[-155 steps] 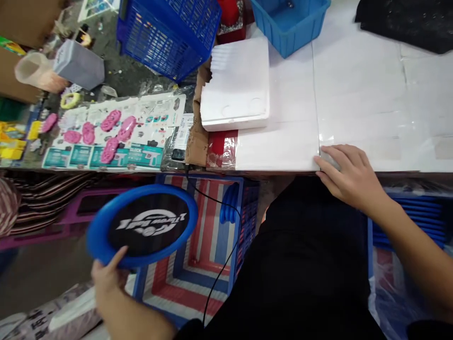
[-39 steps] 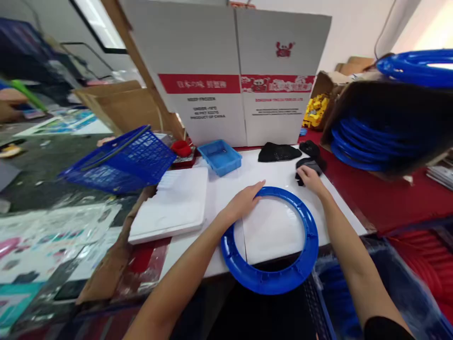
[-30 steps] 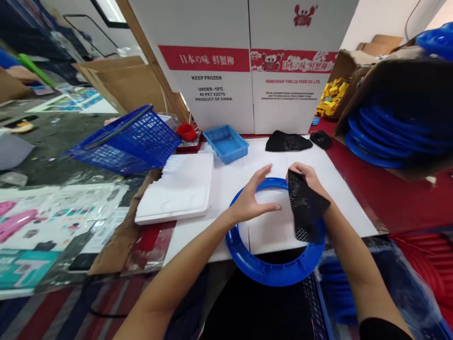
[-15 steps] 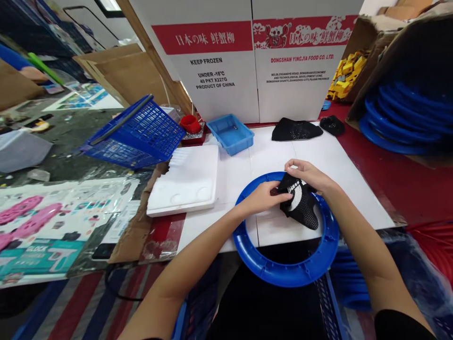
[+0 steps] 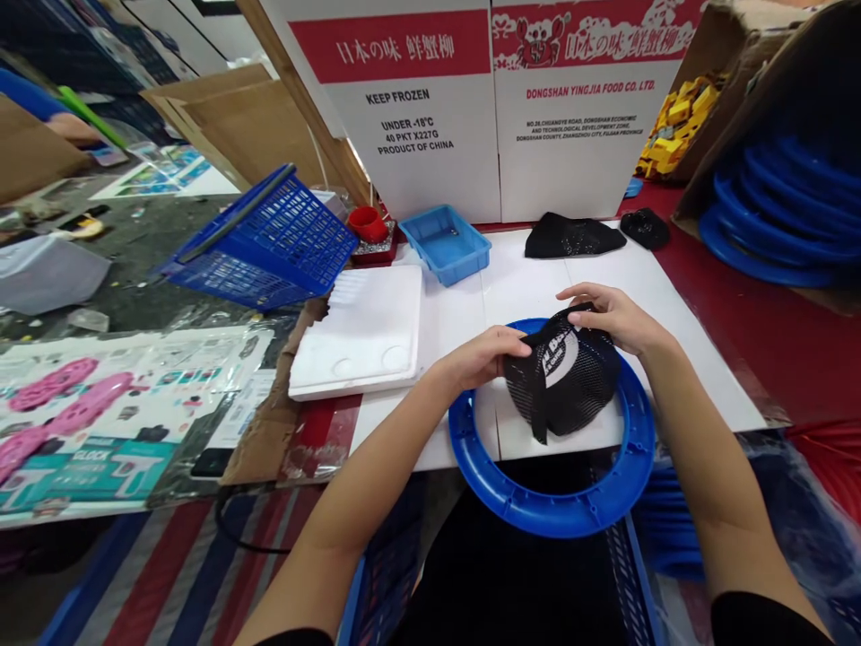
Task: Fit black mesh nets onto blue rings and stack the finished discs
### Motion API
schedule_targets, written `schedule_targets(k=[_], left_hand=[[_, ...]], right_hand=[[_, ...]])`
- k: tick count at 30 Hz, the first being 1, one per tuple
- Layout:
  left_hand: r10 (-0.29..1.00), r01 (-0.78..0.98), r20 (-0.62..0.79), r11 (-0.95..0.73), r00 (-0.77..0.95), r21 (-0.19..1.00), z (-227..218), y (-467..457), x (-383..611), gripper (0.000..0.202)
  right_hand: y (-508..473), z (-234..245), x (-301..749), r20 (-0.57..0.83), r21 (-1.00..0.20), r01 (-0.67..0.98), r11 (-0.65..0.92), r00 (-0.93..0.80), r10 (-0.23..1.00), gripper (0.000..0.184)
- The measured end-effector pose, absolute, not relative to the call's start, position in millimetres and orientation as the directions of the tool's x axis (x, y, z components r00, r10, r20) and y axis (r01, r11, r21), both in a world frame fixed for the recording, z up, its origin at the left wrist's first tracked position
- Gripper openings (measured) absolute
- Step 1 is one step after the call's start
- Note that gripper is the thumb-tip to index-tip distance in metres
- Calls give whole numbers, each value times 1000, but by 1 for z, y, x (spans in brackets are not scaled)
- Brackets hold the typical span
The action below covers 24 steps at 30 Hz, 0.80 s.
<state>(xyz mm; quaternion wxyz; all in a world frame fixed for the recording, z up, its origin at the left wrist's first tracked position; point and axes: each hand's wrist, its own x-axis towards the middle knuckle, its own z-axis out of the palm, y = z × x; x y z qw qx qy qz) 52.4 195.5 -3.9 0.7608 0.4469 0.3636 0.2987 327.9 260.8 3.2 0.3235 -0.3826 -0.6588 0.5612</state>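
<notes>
A black mesh bag with a white printed logo hangs spread between my two hands. Its upper left edge is pinched by my left hand. At the upper right, my right hand grips the rim between thumb and fingers. Below the mesh lies a blue plastic ring, flat on the white board and jutting past its front edge. The mesh hides part of the ring's far side. Two more black mesh pieces lie at the back: a larger one and a small bunched one.
A light-blue tray and a white foam block stand left of the ring. A blue basket leans behind the foam. At right, a carton holds stacked blue rings. White cartons wall off the back.
The black mesh has opened out from a folded bundle into a wider spread. My right hand has shifted slightly right and up, and my left hand now pinches the mesh's edge.
</notes>
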Motion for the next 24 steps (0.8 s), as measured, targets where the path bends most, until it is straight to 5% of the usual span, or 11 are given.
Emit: schedule_targets(k=[3, 5, 7, 9, 11, 16, 20, 22, 24], left_hand=[[866, 244, -186, 76, 465, 967, -1, 194, 50, 31], [961, 566, 62, -210, 270, 797, 1, 191, 52, 15], [913, 770, 334, -386, 237, 508, 1, 189, 56, 18], [824, 800, 455, -506, 338, 322, -2, 186, 61, 29], [782, 767, 458, -579, 424, 278, -7, 184, 65, 29], [747, 637, 256, -660, 614, 398, -25, 189, 69, 36], [683, 461, 201, -651, 702, 603, -11, 188, 62, 17], [574, 288, 111, -558, 811, 778, 5, 186, 56, 15], [314, 158, -55, -311, 948, 937, 19, 184, 49, 27]], right_hand=[[263, 2, 330, 8, -985, 149, 92, -486, 874, 55], [264, 2, 331, 7, -968, 210, 137, -524, 852, 58], [263, 4, 332, -46, -939, 307, 159, -567, 823, 59], [261, 8, 333, -134, -918, 375, 131, -604, 786, 58], [259, 12, 337, -213, -921, 382, 73, -652, 727, 55], [257, 15, 351, -269, -950, 309, -35, -760, 592, 34], [261, 14, 363, -280, -941, 339, 15, -800, 531, 33], [263, 16, 367, -326, -928, 372, 12, -829, 455, 32], [264, 18, 369, -367, -922, 386, 2, -877, 310, 30]])
